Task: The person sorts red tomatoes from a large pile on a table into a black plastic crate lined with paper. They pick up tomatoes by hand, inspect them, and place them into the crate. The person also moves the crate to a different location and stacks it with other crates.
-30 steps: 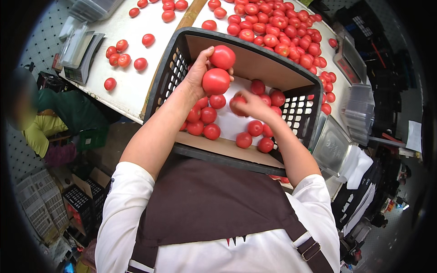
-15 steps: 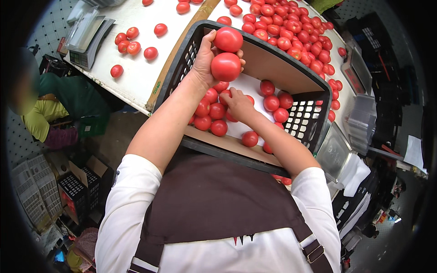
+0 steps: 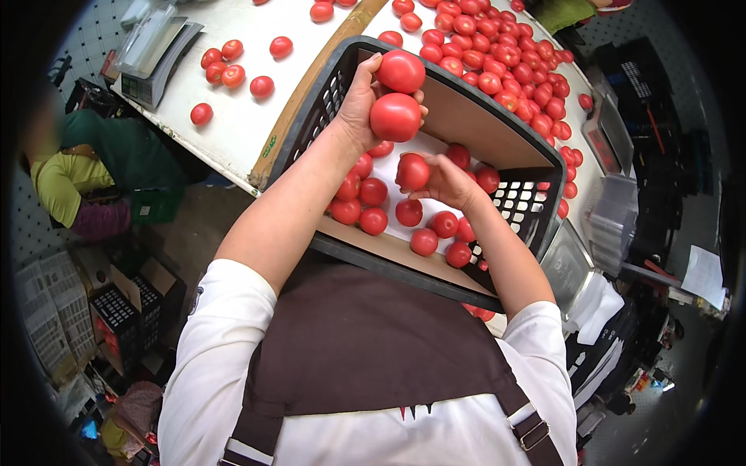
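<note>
My left hand (image 3: 362,106) is closed round two large red tomatoes (image 3: 395,117), one above the other, over the far left part of a black plastic crate (image 3: 342,240). To its right and lower, my right hand (image 3: 448,182) grips a single tomato (image 3: 413,171) inside the crate, above its floor. Brown cardboard (image 3: 474,116) lines the long walls, and white lining covers the bottom. More tomatoes (image 3: 373,192) lie in the crate along its left side, and others (image 3: 444,224) sit on the right. My forearms hide part of the crate's inside.
A big heap of tomatoes (image 3: 509,54) spreads over the white table (image 3: 171,132) beyond the crate. Several loose ones (image 3: 232,75) lie at the left. A scale (image 3: 608,136) and clear plastic boxes (image 3: 614,210) stand at the right. A person in green (image 3: 74,182) is at the left.
My right hand has lifted a tomato from the crate floor and drawn it up to the right. The left hand keeps its two tomatoes, slightly shifted right.
</note>
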The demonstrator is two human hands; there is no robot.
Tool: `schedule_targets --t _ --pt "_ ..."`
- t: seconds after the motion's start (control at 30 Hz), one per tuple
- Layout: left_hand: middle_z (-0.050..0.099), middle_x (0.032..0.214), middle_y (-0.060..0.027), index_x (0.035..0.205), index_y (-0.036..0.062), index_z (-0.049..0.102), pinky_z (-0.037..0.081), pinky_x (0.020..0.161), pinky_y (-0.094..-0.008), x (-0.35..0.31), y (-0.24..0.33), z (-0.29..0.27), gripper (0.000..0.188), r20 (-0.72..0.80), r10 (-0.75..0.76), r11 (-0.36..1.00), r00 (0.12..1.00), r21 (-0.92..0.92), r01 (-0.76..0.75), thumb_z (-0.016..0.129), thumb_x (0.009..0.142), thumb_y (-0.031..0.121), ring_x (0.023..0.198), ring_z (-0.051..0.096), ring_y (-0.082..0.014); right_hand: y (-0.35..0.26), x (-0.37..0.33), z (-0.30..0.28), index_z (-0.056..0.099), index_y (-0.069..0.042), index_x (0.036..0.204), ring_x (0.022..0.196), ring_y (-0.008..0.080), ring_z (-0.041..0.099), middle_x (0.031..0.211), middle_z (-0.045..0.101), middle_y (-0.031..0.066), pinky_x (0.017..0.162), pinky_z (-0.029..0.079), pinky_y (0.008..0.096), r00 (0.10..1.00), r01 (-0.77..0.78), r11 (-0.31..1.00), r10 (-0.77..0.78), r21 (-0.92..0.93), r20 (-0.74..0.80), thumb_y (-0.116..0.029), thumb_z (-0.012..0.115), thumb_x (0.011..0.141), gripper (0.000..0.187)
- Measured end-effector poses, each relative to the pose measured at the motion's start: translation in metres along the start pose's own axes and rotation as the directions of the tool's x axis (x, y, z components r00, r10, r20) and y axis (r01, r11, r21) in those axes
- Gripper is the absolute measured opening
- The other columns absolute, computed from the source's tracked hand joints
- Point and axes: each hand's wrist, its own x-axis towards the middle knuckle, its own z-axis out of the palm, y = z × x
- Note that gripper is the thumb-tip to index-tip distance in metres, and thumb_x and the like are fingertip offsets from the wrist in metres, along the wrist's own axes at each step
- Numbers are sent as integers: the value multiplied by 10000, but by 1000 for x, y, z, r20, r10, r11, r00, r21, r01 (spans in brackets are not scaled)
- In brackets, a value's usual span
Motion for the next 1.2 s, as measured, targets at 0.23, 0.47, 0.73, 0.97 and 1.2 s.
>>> schedule_targets --t 0.23,0.47,0.73,0.97,1.2 --pt "645 839 -125 1057 26 590 579 656 -386 3 -2 -2 673 18 -1 1000 1000 21 0 478 877 664 690 678 -248 5 0 -3 602 -43 1112 751 297 671 937 669 181 578 539 329 997 67 979 -56 193 -58 -478 491 973 470" --pt "645 836 -128 1061 26 584 584 651 -379 2 -2 -1 670 -6 3 999 1000 35 -3 464 884 661 689 680 -248 -4 -5 -4 619 -38 1049 718 273 673 864 677 154 578 541 326 974 175 984 -172 12 -149 -475 536 958 454" --pt "647 838 -135 1078 21 581 587 662 -388 1 -2 2 675 -38 -6 999 999 40 8 446 892 657 695 683 -252 48 36 8 661 -48 886 879 325 610 847 637 137 806 503 441 658 188 -231 -692 -955 297 -129 670 754 155" --pt "648 840 -140 1086 18 577 591 669 -386 2 -3 -2 678 -39 -13 999 999 47 15 445 894 654 703 686 -259 93 85 43 512 -5 1021 923 350 609 953 624 186 853 450 451 933 -36 -394 -342 -919 110 -354 746 713 521" --pt "650 842 -142 1085 20 577 593 675 -386 2 -1 1 670 -38 -20 1000 999 15 21 451 895 649 710 688 -262 59 70 22 566 -6 1074 952 391 626 1024 640 209 865 477 460 976 -20 -76 -216 -997 -3 -399 759 698 578"
